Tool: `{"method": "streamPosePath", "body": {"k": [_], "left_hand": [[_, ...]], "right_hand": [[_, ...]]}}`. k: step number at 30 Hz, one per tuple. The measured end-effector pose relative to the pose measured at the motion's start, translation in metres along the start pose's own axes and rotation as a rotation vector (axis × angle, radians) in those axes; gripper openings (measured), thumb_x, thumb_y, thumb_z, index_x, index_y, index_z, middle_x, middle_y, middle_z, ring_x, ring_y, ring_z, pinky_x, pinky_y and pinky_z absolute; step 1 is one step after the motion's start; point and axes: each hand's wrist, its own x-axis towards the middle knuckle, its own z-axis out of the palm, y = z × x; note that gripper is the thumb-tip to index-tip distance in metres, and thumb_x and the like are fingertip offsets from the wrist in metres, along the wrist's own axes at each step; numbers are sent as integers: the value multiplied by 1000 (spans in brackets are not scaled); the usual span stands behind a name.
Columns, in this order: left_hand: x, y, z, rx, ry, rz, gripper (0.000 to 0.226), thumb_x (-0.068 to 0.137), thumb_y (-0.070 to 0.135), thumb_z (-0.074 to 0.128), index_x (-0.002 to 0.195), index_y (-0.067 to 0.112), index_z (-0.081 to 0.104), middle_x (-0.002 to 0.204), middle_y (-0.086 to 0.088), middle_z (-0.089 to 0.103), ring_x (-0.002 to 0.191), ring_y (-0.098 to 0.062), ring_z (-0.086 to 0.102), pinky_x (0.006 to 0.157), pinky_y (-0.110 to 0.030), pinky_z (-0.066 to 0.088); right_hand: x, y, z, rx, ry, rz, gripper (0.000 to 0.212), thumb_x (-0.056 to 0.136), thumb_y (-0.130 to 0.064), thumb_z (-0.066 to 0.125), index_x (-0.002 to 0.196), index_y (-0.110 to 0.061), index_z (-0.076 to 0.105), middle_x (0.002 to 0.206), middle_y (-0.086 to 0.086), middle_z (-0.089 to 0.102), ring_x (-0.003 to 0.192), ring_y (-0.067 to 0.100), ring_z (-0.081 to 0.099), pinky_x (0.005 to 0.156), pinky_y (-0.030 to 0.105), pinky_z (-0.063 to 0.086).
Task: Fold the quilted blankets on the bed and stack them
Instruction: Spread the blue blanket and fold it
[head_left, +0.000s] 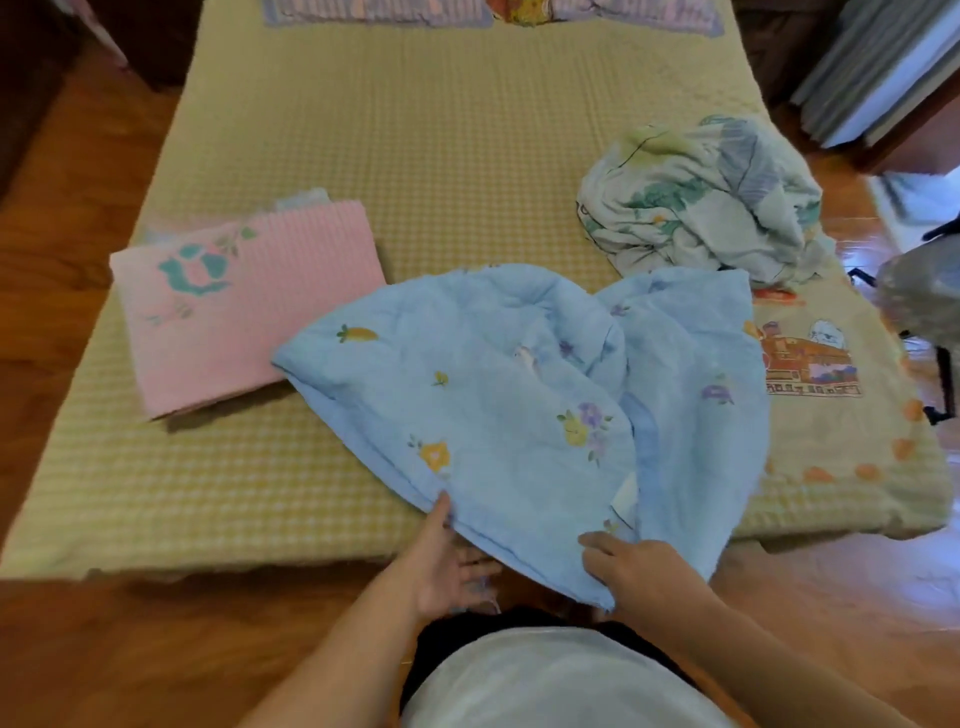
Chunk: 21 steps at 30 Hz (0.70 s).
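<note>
While the blue blanket (498, 395) lies rumpled on the near edge of the bed (415, 156), both hands have hold of its near hem. The left hand (447, 566) has its thumb on top and fingers tucked beneath the edge; the right hand (644, 571) curls over the cloth just beside it. A folded pink blanket (244, 306) lies flat to the left, and a crumpled pale blanket (701, 202) sits far right.

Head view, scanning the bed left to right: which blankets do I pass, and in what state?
Pink blanket, folded flat → blue floral blanket, unfolded, near edge in both hands → pale leaf-print blanket, crumpled heap.
</note>
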Motion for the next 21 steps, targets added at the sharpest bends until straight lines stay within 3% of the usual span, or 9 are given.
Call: {"method": "streamPosePath", "body": {"k": [2,3,5,7,10,13,16,19,21], "left_hand": [[5,-35,23,-104,9,0,54,97,57,54,128,13,61,121,-17,71,115,-38,65,106,-57,47],[10,-45,29,-155,64,56,43,99,43,59,131,14,57,118,-15,72,110,-36,68,100,-56,53],[19,-49,34,-231,243,211,37,97,19,61,131,20,48,116,-11,71,101,-34,71,74,-49,63],[23,-41,32,-247,340,275,33,96,8,55,126,20,48,116,-11,69,99,-31,70,60,-40,61],[21,-29,30,-266,277,191,23,99,12,53,121,13,59,109,-11,71,101,-31,68,77,-47,61],[32,-27,26,-307,293,139,21,98,16,57,119,12,59,107,-13,70,102,-34,68,93,-56,57],[40,-31,29,-322,315,128,26,98,20,61,122,13,57,111,-13,69,102,-33,67,83,-50,60],[45,-32,35,-328,334,100,18,99,23,62,113,12,58,108,-14,68,95,-32,67,66,-42,57],[45,-29,36,-317,391,126,14,96,22,62,104,10,60,100,-13,67,87,-31,64,70,-42,56]], "right_hand": [[13,-9,6,-15,-76,-37,45,40,-22,82,72,-26,51,85,-10,60,39,15,46,39,27,16],[17,-12,8,-23,-97,-57,43,40,-21,82,70,-26,51,79,-9,57,38,15,43,40,28,15],[21,-14,10,-30,-131,-102,43,41,-21,82,69,-27,50,76,-10,54,39,13,43,39,28,15],[23,-9,8,-9,-126,-126,43,43,-23,80,71,-28,48,78,-11,53,42,11,45,40,27,17],[26,-1,4,55,-82,-131,40,53,-21,74,76,-28,42,82,-11,50,48,13,49,39,29,29],[27,5,5,84,-62,-129,35,62,-19,69,79,-28,39,84,-10,50,54,15,53,41,36,39],[27,5,3,102,-93,-125,30,66,-21,68,78,-27,41,83,-10,51,55,14,53,41,33,35],[24,7,3,106,-107,-135,29,69,-27,69,79,-28,41,82,-11,51,57,12,54,43,30,32],[25,9,0,69,-125,-137,33,63,-27,73,77,-28,43,81,-11,52,54,11,53,41,28,31]]}}
